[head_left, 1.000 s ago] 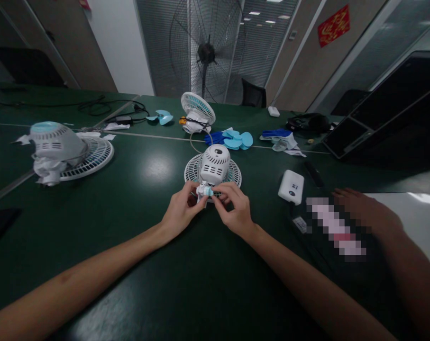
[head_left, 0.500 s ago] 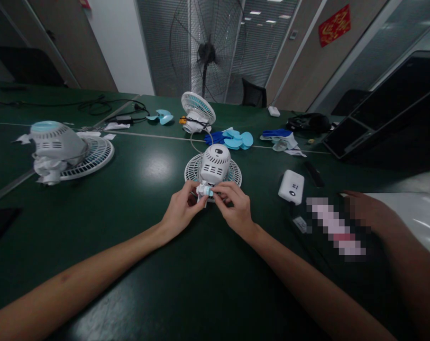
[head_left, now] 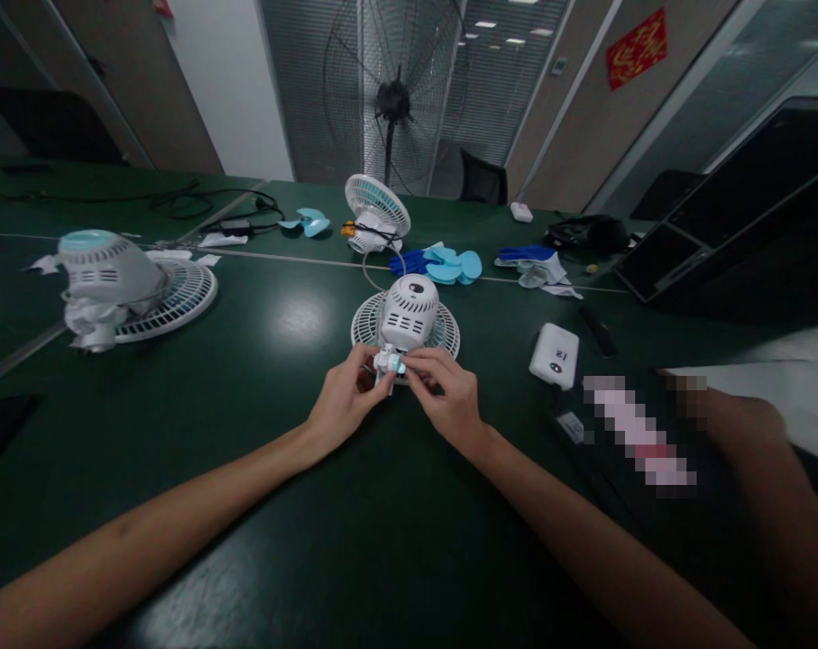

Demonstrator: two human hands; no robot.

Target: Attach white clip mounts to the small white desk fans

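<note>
A small white fan point(head_left: 410, 311) lies grille-down on the green table in front of me, its vented motor housing on top. At its near side sticks out a white plastic joint point(head_left: 385, 360), and my left hand point(head_left: 341, 403) grips this between thumb and fingers. A light blue and white knob point(head_left: 398, 364) sits at the joint's right end. My right hand point(head_left: 451, 399) pinches that knob with thumb and fingertips. The fingers partly cover both pieces.
Another fan point(head_left: 104, 270) lies at left; a third fan point(head_left: 376, 216) stands behind. Light blue fan blades point(head_left: 453, 267), blue gloves point(head_left: 412, 262) and a white power bank point(head_left: 556, 355) are on the table point(head_left: 266, 532). Another person's hand point(head_left: 739, 419) is at right.
My right hand has turned very slightly at the knob, which shows less blue now. My left hand stays put. The other person's hand at right has shifted a little to the right.
</note>
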